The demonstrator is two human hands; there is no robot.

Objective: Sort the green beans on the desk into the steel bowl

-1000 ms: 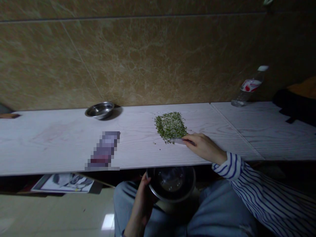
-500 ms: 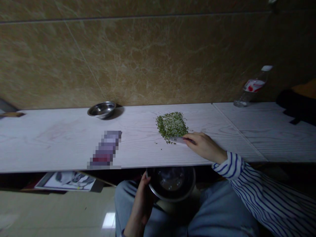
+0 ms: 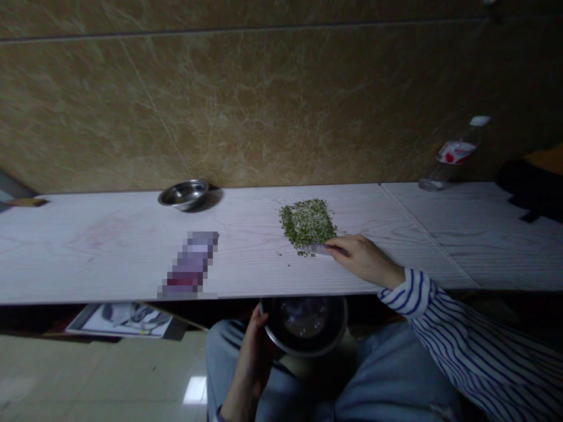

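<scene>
My right hand [image 3: 360,256] is closed around the handle of a small knife [image 3: 315,248]. Its blade lies against the near edge of a patch of finely chopped green bits [image 3: 308,223] spread on the pale wood-grain counter [image 3: 246,264]. Paler bits show in the middle of the patch. Below the counter's front edge, my left hand [image 3: 255,351] grips the left rim of a large metal bowl [image 3: 303,351] held over my lap. The bowl's far side is hidden under the counter, and shiny spots show on its dark inside.
A small steel bowl [image 3: 183,196] stands near the wall, with a pixelated flat object [image 3: 189,266] in front of it. At the back right is a clear plastic bottle [image 3: 453,155], beside a dark bundle [image 3: 532,181]. An open drawer or box [image 3: 123,321] sits below the counter at left.
The view has shifted very slightly. Both hands, the knife and the bowl stay almost where they were, and the green patch looks the same.
</scene>
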